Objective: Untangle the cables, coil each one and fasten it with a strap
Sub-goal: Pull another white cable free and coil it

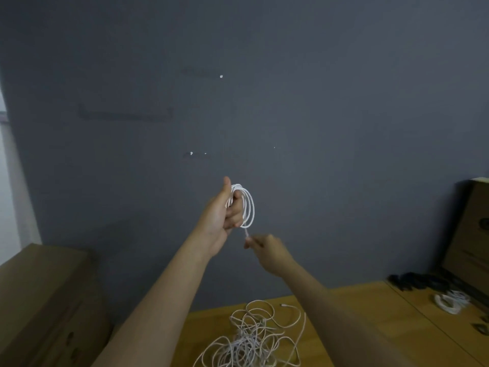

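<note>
My left hand [225, 213] is raised in front of the grey wall and grips a white cable coil [248, 205] wound in several loops around its fingers, thumb pointing up. Just below it, my right hand [264, 250] pinches the loose tail of that same cable, which runs a short way down from the coil. On the wooden table [357, 313] below lies a tangled pile of white cables [251, 337]. A finished white coil [449, 301] lies at the far right of the table beside a row of black straps [420, 282].
A cardboard box [39, 300] stands at the lower left beside the table. A dark brown box [468, 229] leans against the wall at the right. Small dark items [481, 327] lie at the table's right edge.
</note>
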A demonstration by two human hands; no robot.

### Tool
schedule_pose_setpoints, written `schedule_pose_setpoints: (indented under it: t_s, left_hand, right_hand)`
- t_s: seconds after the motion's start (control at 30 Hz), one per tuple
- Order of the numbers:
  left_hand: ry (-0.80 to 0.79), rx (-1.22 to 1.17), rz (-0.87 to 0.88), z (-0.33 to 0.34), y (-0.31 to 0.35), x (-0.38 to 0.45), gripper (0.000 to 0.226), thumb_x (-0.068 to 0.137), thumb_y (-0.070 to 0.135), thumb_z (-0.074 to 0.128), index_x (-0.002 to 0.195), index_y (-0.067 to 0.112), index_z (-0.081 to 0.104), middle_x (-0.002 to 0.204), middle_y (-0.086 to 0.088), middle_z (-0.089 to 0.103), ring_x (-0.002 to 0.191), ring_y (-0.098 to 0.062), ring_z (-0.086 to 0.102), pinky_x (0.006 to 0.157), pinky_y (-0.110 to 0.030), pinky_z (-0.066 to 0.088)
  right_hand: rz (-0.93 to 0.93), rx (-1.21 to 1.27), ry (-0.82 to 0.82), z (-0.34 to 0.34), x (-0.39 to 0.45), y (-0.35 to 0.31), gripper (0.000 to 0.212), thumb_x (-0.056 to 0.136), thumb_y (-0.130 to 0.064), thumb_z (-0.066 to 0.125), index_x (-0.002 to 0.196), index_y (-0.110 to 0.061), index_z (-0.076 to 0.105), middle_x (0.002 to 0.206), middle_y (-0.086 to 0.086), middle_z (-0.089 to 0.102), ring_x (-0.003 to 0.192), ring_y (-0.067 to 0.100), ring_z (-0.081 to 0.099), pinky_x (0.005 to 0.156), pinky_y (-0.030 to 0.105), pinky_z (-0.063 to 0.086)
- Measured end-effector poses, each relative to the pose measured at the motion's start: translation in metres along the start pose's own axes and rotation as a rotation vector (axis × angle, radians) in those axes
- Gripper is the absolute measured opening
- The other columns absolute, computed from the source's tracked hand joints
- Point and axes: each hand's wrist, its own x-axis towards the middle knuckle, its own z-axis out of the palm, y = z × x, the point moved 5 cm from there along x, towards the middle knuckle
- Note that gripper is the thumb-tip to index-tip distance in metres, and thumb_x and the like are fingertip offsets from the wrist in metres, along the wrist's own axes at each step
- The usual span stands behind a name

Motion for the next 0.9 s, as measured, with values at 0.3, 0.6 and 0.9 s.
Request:
schedule_pose_setpoints:
  t_s: [0.3, 0.6, 0.9]
  left_hand:
    - [0.220, 0.567, 0.221, -0.026, -0.021, 0.028, 0.032, 0.102, 0.033, 0.031, 0.073, 0.019, 0.035, 0.061, 0.001, 0.038, 0.052, -0.015, 0.034, 0.065, -0.037, 0.036]
    - [-0.032, 1.325, -0.009, -0.071, -0.065, 0.027, 0.036, 0.097, 0.053, 0.035, 0.093, 0.016, 0.034, 0.079, -0.003, 0.052, 0.078, -0.025, 0.057, 0.072, -0.037, 0.041]
    - [-0.450, 1.736, 0.031, -0.065, -0.098, -0.025, 0.039, 0.100, 0.051, 0.025, 0.106, 0.019, 0.046, 0.088, -0.002, 0.060, 0.074, -0.020, 0.056, 0.059, -0.031, 0.036]
  right_hand:
    - [-0.469, -0.404, 0.072, 0.005, -0.050, -0.051, 0.036, 0.101, -0.043, 0.035, 0.107, -0.014, 0.055, 0.092, 0.009, 0.065, 0.078, 0.030, 0.060, 0.060, 0.032, 0.038]
    - [-0.391, -0.123, -0.036, -0.006, -0.049, -0.041, 0.021, 0.097, -0.028, 0.051, 0.098, -0.014, 0.065, 0.067, -0.004, 0.057, 0.056, 0.010, 0.049, 0.055, 0.028, 0.041]
    - [-0.279, 0.009, 0.101, -0.020, -0.036, -0.008, 0.020, 0.085, -0.031, 0.070, 0.089, -0.012, 0.072, 0.082, 0.001, 0.062, 0.072, 0.015, 0.054, 0.066, 0.030, 0.045]
